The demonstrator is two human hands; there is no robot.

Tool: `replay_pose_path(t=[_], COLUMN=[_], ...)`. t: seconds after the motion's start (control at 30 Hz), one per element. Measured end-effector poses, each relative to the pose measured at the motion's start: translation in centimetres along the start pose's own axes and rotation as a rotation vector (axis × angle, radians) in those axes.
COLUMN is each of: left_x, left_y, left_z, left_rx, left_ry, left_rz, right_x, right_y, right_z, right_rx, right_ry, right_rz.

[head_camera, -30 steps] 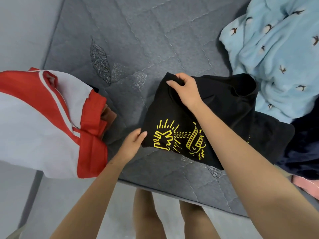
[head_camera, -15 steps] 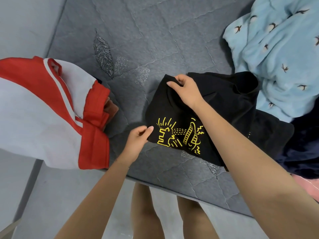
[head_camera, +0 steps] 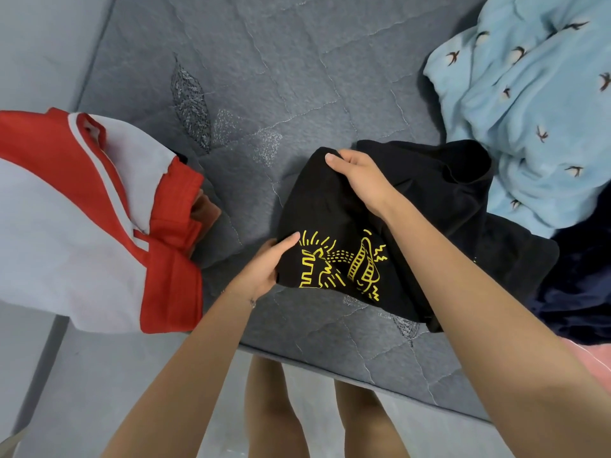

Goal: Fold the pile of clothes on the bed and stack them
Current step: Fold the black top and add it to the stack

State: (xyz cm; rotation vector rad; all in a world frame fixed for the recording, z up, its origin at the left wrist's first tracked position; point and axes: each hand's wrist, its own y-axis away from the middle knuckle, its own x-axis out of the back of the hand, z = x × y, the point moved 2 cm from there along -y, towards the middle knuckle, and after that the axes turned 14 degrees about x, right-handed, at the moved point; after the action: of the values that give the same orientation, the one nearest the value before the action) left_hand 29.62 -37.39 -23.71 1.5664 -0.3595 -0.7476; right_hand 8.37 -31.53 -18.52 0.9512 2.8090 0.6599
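Here, left fingers (head_camera: 287, 242): we see the thumb laid on top of the black T-shirt's near left edge. The other fingers are tucked under the cloth and hidden, so the edge is pinched between them.
Left hand (head_camera: 263, 271): it sits close to the bed's front edge, with the forearm coming up from the lower left.
Right fingers (head_camera: 334, 158): they are curled over a bunched fold at the shirt's far left corner, gripping it.
Right hand (head_camera: 362, 181): its back faces up, and the forearm crosses over the shirt's right half.
Black T-shirt (head_camera: 317, 206): it lies on the bed near the front edge. Its left part is held between our two hands, and its right part trails in loose folds toward the heap on the right.
Yellow print (head_camera: 340, 266): a line drawing faces up on the shirt, just right of the left thumb.
Bed (head_camera: 297, 77): grey quilted cover with stitched leaf shapes.
Red and white garment (head_camera: 82, 209): it lies at the left, hanging past the bed's edge, apart from the left hand. An orange-brown cloth (head_camera: 206, 209) peeks out beneath it.
Light blue garment (head_camera: 529, 110): crumpled at the far right, printed with small birds, touching the shirt's far side.
Dark navy garment (head_camera: 578, 292): at the right edge, beside the shirt.
Pink cloth (head_camera: 599, 365): a strip shows below the navy one.
Legs (head_camera: 271, 408): bare, standing at the bed's front.
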Motion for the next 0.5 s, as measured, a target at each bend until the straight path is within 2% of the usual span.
replay_pose_path(t=[0.17, 0.27, 0.4, 0.5], left_x=[-1.0, -1.3, -1.5, -1.3], left_y=[-0.1, -0.1, 0.4, 1.0], left_z=[0.6, 1.2, 1.8, 1.9], left_rx=[0.04, 0.009, -0.098, -0.204], left_ry=[-0.09, -0.058, 0.063, 0.12], left_rz=[-0.035, -0.026, -0.028, -0.051], right_x=[0.2, 0.6, 0.9, 0.8], right_y=[-0.4, -0.8, -1.5, -2.4], right_z=[-1.1, -1.7, -2.4, -2.3], right_rx=[0.01, 0.045, 0.09, 0.148], right_ry=[-0.152, -0.176, -0.117, 0.032], right_rz=[0.024, 0.017, 0.036, 0.101])
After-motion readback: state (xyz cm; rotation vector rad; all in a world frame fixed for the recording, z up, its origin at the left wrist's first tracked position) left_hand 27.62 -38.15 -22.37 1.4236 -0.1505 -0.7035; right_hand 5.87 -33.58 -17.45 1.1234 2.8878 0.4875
